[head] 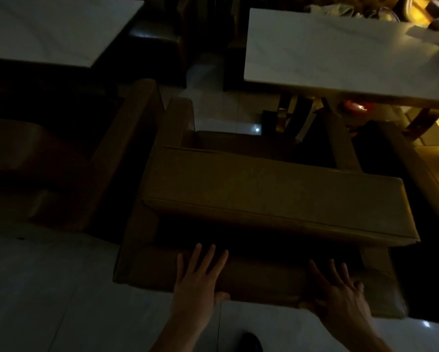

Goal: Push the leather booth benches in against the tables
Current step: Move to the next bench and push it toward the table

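A tan leather booth bench (264, 194) fills the middle of the dim view, seen from behind and above, its back cushion toward me. My left hand (198, 283) lies flat on the top of the bench's rear edge, fingers spread and thumb hooked over the near side. My right hand (340, 298) rests the same way farther right on that edge. A white-topped table (340, 59) stands beyond the bench at the upper right, with a strip of floor showing between bench and table.
A second tan bench (106, 153) stands to the left facing another white table (50, 29). Part of a third bench (422, 174) is at the right. Dark table legs (284, 115) stand under the right table. Pale tiled floor (60, 288) lies around me.
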Tool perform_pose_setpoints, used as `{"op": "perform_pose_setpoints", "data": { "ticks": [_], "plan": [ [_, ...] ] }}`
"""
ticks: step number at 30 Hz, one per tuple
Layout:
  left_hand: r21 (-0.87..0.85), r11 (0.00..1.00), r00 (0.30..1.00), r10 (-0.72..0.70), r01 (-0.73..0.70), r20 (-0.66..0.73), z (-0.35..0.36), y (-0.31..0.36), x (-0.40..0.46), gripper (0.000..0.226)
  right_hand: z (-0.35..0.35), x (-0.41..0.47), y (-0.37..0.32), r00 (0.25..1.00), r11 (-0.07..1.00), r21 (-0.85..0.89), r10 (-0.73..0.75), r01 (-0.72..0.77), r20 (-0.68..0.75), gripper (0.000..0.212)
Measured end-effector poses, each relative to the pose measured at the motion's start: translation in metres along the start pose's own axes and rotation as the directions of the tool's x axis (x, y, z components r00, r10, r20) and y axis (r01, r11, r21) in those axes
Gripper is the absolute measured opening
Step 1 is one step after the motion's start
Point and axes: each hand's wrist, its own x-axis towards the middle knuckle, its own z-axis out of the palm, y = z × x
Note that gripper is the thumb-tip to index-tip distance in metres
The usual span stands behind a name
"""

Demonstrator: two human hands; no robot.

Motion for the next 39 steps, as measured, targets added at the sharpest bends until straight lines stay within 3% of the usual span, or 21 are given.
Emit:
{"op": "perform_pose_setpoints", "data": {
  "ticks": [16, 23, 35, 39],
  "plan": [
    [0.001, 1.0, 1.0, 0.009, -0.009, -0.007, -0.043, -0.012, 0.115, 0.092, -0.057, 0.087, -0.002, 0.971, 0.996, 0.041, -0.073, 0.084, -0.226, 0.102],
    [-0.002, 1.0, 0.998, -0.016, 0.016, -0.063, -0.046, -0.009, 0.118, 0.091, -0.056, 0.095, -0.001, 0.958, 0.992, 0.067, -0.081, 0.103, -0.274, 0.097],
    [-0.006, 0.999, 0.997, -0.045, 0.044, -0.063, -0.036, -0.003, 0.099, 0.09, -0.056, 0.08, 0.001, 0.984, 0.994, 0.07, -0.068, 0.08, -0.166, 0.099],
    [0.009, 0.999, 0.998, -0.052, 0.053, -0.036, -0.04, -0.001, 0.101, 0.09, -0.052, 0.082, 0.001, 0.978, 0.992, 0.086, -0.074, 0.092, -0.197, 0.098]
  ]
}}
